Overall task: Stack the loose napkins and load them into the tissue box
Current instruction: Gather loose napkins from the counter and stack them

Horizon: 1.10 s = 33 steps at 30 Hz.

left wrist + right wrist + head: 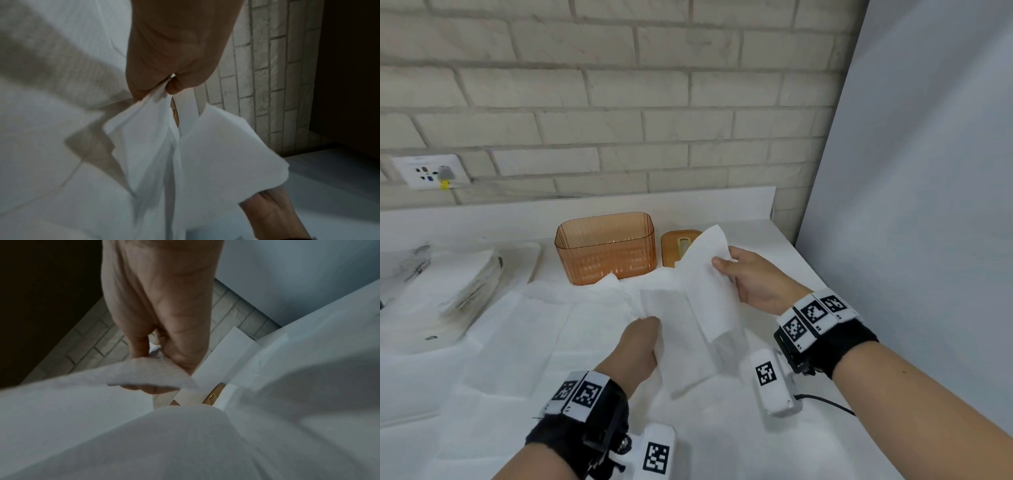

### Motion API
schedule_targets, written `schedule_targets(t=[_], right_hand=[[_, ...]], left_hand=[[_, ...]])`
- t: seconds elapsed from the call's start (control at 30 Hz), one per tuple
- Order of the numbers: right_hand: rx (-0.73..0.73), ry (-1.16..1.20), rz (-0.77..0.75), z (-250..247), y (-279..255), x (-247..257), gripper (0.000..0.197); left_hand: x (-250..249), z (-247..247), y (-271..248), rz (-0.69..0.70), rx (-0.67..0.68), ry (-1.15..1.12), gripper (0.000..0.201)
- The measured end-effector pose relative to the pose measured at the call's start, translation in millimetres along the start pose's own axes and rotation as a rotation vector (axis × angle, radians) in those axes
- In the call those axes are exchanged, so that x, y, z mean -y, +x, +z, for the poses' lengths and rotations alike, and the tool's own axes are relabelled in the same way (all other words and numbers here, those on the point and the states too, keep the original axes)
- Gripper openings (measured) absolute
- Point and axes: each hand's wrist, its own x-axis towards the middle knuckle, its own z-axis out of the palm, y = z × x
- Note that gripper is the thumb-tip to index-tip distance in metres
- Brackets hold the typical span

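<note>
Left hand: our left hand (pixel 642 342) is low over the desk (pixel 774 260); its fingers (pixel 174 85) pinch the near end of a white napkin (pixel 690 346).
Right hand: our right hand (pixel 753 277) is up by the box lid; its fingers (pixel 722 263) pinch another white napkin (pixel 709 274), which hangs down.
Loose napkins: more napkins (pixel 571 308) lie flat on the desk, left of our hands.
Tissue box: the orange tissue box (pixel 605 247) stands open at the back of the desk.
Lid: the orange lid (pixel 676 246) lies just right of the box, partly behind the lifted napkin.
</note>
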Motion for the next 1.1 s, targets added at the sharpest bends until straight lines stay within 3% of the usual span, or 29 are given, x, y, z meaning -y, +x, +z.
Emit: schedule_targets(t=[0.17,0.27,0.37,0.47,0.53,0.6,0.7,0.9,1.03,1.1], right_hand=[[0.018,-0.049,0.02,24.6,-0.7,-11.4,0.028],[-0.072,-0.26,0.02,31.4,1.1,-18.7,0.03],[-0.12,-0.412,-0.012,43.2,0.3,-23.6,0.024],[-0.13,-0.498,-0.004,44.3,1.4,-25.4,0.019],[-0.241,-0.652,0.119,27.2,-0.8,-22.7,0.023],[-0.316,-1.019,0.301,-0.8,-4.9,-24.3,0.027],[-0.284,-1.367,0.509,-23.9,-7.8,-39.0,0.043],[-0.381,-1.268,0.524,-24.9,7.9,-53.5,0.048],[-0.333,-1.173,0.596,-33.4,15.7,-51.2,0.033],[-0.298,-1.146,0.614,-36.7,13.3,-46.0,0.039]], left_hand=[[-6.0,0.4,-4.2,-0.017,0.106,-0.204,0.033],[-11.1,-6.2,-2.6,0.035,0.151,-0.29,0.037],[-15.2,-7.7,-7.5,0.089,0.222,-0.236,0.041],[-10.8,-9.4,-5.9,0.137,0.139,-0.03,0.028],[-10.7,-18.8,0.7,0.126,0.05,0.052,0.029],[-14.2,-33.0,7.2,0.121,-0.016,0.065,0.029],[-20.9,-57.2,14.7,0.133,-0.059,0.028,0.032],[-30.9,-84.7,13.4,0.141,-0.064,-0.05,0.033],[-28.4,-92.1,11.0,0.13,-0.042,-0.067,0.032],[-26.0,-93.8,8.9,0.122,-0.023,-0.07,0.031]])
